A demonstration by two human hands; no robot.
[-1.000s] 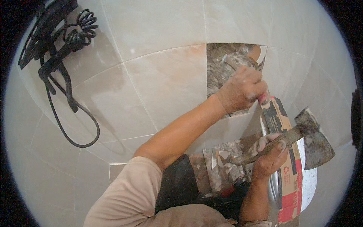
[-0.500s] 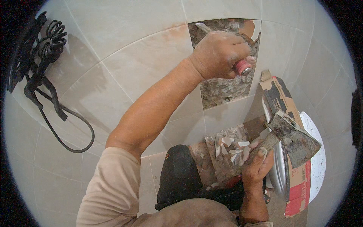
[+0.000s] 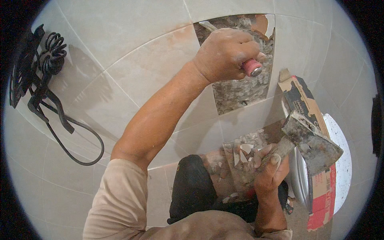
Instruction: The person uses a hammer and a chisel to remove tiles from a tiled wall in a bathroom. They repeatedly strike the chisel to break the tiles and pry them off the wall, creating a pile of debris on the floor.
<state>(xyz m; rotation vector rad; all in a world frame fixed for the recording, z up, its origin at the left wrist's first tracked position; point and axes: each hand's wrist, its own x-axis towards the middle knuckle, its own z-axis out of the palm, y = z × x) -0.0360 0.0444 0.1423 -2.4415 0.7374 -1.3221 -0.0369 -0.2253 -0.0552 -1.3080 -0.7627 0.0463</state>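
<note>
My left hand (image 3: 228, 54) is wrapped round a chisel (image 3: 252, 67), whose red handle with a metal end cap sticks out on the right of the fist. The chisel's pale blade shows partly, past the far left of the fist, against the rough grey mortar (image 3: 240, 96) of a tile-sized opening in the wall. Lower right, my right hand (image 3: 272, 172) grips a hatchet (image 3: 314, 140) by its worn handle. The dusty hatchet head is tilted, held apart from the chisel, in front of a torn cardboard box.
Broken tile pieces (image 3: 245, 154) and rubble lie below the opening. The torn cardboard box (image 3: 322, 198) leans by a white, rounded fixture (image 3: 342, 168) on the right. A black shower hose and holder (image 3: 50, 76) hang on the left wall. Pale tiles (image 3: 156, 72) surround the opening.
My view has shifted slightly. The left fist with the chisel appears a little farther left and up, still at the opening. The hatchet stays low on the right in my right hand.
</note>
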